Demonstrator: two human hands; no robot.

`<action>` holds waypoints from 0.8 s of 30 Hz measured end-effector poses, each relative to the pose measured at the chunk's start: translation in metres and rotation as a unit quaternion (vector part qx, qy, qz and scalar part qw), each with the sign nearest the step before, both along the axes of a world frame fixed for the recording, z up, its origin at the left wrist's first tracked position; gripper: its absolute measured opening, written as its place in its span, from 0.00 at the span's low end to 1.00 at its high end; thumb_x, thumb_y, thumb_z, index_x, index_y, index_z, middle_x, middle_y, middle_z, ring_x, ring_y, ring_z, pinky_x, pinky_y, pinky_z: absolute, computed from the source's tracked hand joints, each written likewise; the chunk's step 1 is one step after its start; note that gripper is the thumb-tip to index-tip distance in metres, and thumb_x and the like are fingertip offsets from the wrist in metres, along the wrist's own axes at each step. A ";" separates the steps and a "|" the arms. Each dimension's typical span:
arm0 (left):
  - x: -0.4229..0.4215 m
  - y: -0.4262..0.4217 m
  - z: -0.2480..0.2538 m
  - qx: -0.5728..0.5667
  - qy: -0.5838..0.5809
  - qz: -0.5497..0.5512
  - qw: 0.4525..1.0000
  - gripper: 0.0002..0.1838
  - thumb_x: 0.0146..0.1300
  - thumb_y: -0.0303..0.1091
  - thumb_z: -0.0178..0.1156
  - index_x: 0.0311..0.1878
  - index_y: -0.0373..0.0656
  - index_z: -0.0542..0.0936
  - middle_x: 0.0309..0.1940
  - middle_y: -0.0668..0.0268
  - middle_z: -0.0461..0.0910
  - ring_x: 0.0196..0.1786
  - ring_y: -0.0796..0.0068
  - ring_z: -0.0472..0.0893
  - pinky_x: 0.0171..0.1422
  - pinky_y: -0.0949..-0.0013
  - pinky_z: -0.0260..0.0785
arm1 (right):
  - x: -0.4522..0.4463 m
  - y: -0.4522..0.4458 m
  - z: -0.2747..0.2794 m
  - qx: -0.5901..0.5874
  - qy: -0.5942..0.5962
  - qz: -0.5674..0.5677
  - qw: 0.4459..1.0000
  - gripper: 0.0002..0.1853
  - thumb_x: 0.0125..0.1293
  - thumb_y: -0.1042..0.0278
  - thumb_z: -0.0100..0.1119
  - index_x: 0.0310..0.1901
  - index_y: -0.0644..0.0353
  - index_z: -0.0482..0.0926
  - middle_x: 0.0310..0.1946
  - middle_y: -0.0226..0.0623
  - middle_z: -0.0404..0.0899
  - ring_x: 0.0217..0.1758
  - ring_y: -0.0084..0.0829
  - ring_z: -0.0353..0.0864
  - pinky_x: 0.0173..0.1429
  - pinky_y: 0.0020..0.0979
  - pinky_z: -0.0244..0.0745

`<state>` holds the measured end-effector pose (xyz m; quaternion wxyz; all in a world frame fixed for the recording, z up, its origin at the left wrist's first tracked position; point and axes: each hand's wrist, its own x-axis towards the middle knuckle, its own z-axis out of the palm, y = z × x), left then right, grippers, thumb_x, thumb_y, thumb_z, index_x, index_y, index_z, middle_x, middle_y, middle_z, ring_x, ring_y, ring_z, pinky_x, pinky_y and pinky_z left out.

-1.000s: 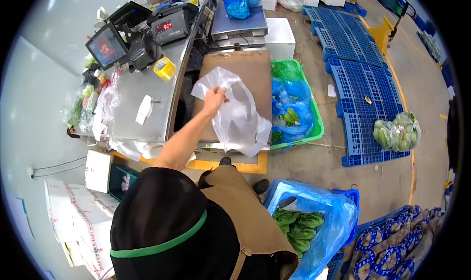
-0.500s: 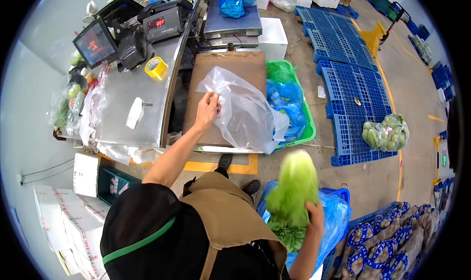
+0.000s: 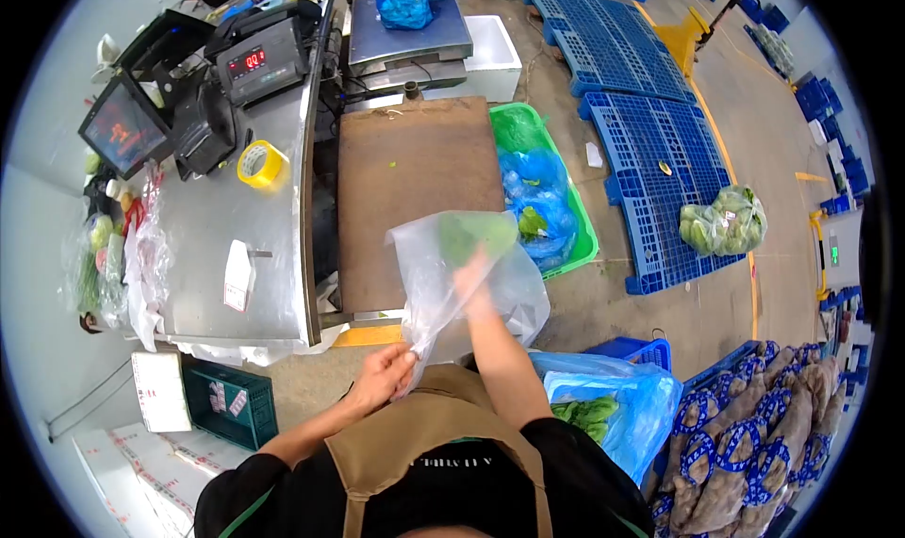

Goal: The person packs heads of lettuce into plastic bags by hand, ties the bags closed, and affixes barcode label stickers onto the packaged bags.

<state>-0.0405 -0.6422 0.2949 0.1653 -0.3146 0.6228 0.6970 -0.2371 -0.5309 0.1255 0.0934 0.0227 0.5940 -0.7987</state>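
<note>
My left hand (image 3: pixel 385 376) pinches the rim of a clear plastic bag (image 3: pixel 424 265) close to my apron. Inside the bag is my right hand (image 3: pixel 474 272), blurred and partly veiled by the film, at a head of lettuce (image 3: pixel 477 233). The pale green lettuce shows only dimly through the plastic; the fingers around it are not sharp. The bag hangs over the near edge of a brown board-topped platform (image 3: pixel 415 161). By my right elbow, green leafy heads (image 3: pixel 589 415) lie in a crate lined with blue plastic (image 3: pixel 646 406).
Left of the platform stands a steel table (image 3: pixel 203 274) with a scale display (image 3: pixel 264 59), a screen (image 3: pixel 124 128) and yellow tape (image 3: pixel 263 165). A green basket (image 3: pixel 584 218) holds blue bags. Blue pallets (image 3: pixel 650 175) bear bagged vegetables (image 3: pixel 724 221); filled sacks (image 3: pixel 754 434) lie lower right.
My right hand has brought the lettuce from above the lined crate into the bag. My left hand has drawn the bag's rim back toward my body. The view has shifted.
</note>
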 end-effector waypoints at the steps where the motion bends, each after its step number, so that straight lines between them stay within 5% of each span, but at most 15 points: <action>1: 0.001 -0.007 0.013 0.018 -0.014 -0.005 1.000 0.13 0.68 0.41 0.54 0.43 0.41 0.78 0.19 0.73 0.71 0.19 0.85 0.68 0.20 0.78 0.58 | -0.008 -0.016 -0.009 0.023 -0.035 -0.028 0.999 0.29 0.65 0.47 0.54 0.60 0.60 0.68 0.56 0.39 0.73 0.58 0.37 0.73 0.65 0.37 0.64; 2: 0.001 -0.015 0.020 0.034 -0.027 -0.010 0.999 0.13 0.68 0.41 0.55 0.42 0.41 0.78 0.19 0.73 0.71 0.19 0.85 0.67 0.20 0.78 0.58 | -0.016 -0.032 -0.018 0.043 -0.071 -0.056 0.995 0.29 0.66 0.46 0.53 0.61 0.60 0.68 0.56 0.38 0.73 0.58 0.37 0.72 0.66 0.37 0.64; 3: -0.003 -0.028 0.002 0.046 0.000 0.059 0.997 0.14 0.68 0.42 0.54 0.42 0.40 0.78 0.18 0.73 0.70 0.19 0.84 0.67 0.21 0.77 0.58 | -0.030 -0.054 -0.045 -0.128 -0.247 -0.112 0.954 0.28 0.66 0.49 0.53 0.61 0.60 0.68 0.55 0.37 0.74 0.57 0.36 0.73 0.63 0.37 0.67; 4: -0.013 -0.042 -0.004 0.023 0.044 0.072 0.996 0.14 0.69 0.42 0.53 0.42 0.40 0.77 0.18 0.73 0.69 0.19 0.84 0.66 0.22 0.77 0.57 | -0.039 -0.065 -0.061 -0.294 -0.404 -0.162 0.851 0.27 0.67 0.51 0.54 0.61 0.60 0.68 0.54 0.37 0.75 0.55 0.36 0.74 0.61 0.36 0.69; 7: -0.065 -0.075 -0.002 0.077 0.137 0.158 0.975 0.13 0.70 0.40 0.51 0.46 0.39 0.72 0.20 0.71 0.66 0.22 0.81 0.65 0.27 0.77 0.59 | -0.040 -0.070 -0.065 -0.313 -0.376 -0.012 0.872 0.29 0.66 0.50 0.55 0.62 0.60 0.67 0.54 0.34 0.75 0.55 0.35 0.75 0.59 0.36 0.70; 10: -0.103 -0.086 0.011 0.122 0.213 0.174 0.954 0.15 0.70 0.39 0.52 0.52 0.40 0.72 0.22 0.70 0.66 0.25 0.80 0.65 0.29 0.76 0.60 | -0.027 -0.060 -0.014 -0.029 -0.401 0.005 0.916 0.29 0.65 0.51 0.57 0.61 0.63 0.69 0.53 0.36 0.76 0.54 0.35 0.75 0.57 0.35 0.70; 13: -0.128 -0.087 0.011 0.107 0.228 0.191 0.949 0.15 0.69 0.40 0.54 0.50 0.39 0.73 0.23 0.70 0.69 0.26 0.80 0.68 0.31 0.76 0.61 | 0.015 -0.001 0.017 0.095 -0.145 0.183 0.968 0.23 0.65 0.62 0.58 0.57 0.68 0.72 0.50 0.43 0.77 0.51 0.37 0.78 0.57 0.36 0.74; 14: -0.134 -0.088 0.005 0.081 0.232 0.176 0.953 0.15 0.68 0.41 0.54 0.49 0.38 0.74 0.23 0.70 0.70 0.26 0.81 0.68 0.31 0.76 0.62 | 0.029 0.021 0.033 0.044 -0.130 0.182 0.974 0.21 0.66 0.65 0.57 0.56 0.69 0.73 0.49 0.44 0.78 0.49 0.35 0.78 0.56 0.35 0.74; 17: -0.140 -0.086 -0.002 0.059 0.243 0.154 0.956 0.12 0.64 0.33 0.56 0.48 0.40 0.75 0.25 0.72 0.72 0.27 0.82 0.71 0.30 0.76 0.65 | 0.088 0.122 0.098 -0.062 -0.098 0.046 0.992 0.14 0.66 0.74 0.54 0.50 0.71 0.77 0.42 0.42 0.81 0.42 0.29 0.81 0.50 0.31 0.77; 19: -0.140 -0.102 -0.026 0.138 0.209 0.157 0.955 0.12 0.64 0.34 0.56 0.49 0.42 0.75 0.28 0.73 0.73 0.27 0.83 0.71 0.31 0.77 0.66 | 0.133 0.198 0.068 -0.043 -0.107 -0.183 0.976 0.14 0.65 0.73 0.55 0.50 0.71 0.76 0.39 0.40 0.81 0.40 0.28 0.81 0.47 0.30 0.76; 20: -0.140 -0.123 -0.050 0.135 0.222 0.129 0.957 0.14 0.65 0.36 0.56 0.52 0.42 0.75 0.30 0.73 0.73 0.29 0.82 0.72 0.31 0.77 0.67 | 0.160 0.239 0.058 -0.040 -0.126 -0.300 0.945 0.14 0.64 0.73 0.55 0.50 0.71 0.76 0.39 0.39 0.81 0.38 0.28 0.80 0.45 0.29 0.76; 22: -0.146 -0.115 -0.047 0.047 0.148 0.170 0.973 0.21 0.65 0.39 0.56 0.58 0.39 0.72 0.45 0.62 0.77 0.46 0.69 0.77 0.49 0.65 0.72 | 0.229 0.321 0.031 0.182 -0.236 -0.486 0.821 0.19 0.59 0.69 0.60 0.50 0.71 0.75 0.39 0.43 0.81 0.40 0.34 0.80 0.46 0.35 0.75; 24: -0.152 -0.121 -0.056 0.036 0.110 0.182 0.976 0.23 0.67 0.42 0.54 0.60 0.37 0.71 0.55 0.59 0.75 0.55 0.63 0.75 0.59 0.61 0.68 | 0.327 0.394 -0.034 0.573 -0.268 -0.534 0.561 0.22 0.52 0.64 0.64 0.47 0.71 0.76 0.42 0.50 0.80 0.45 0.44 0.79 0.50 0.43 0.73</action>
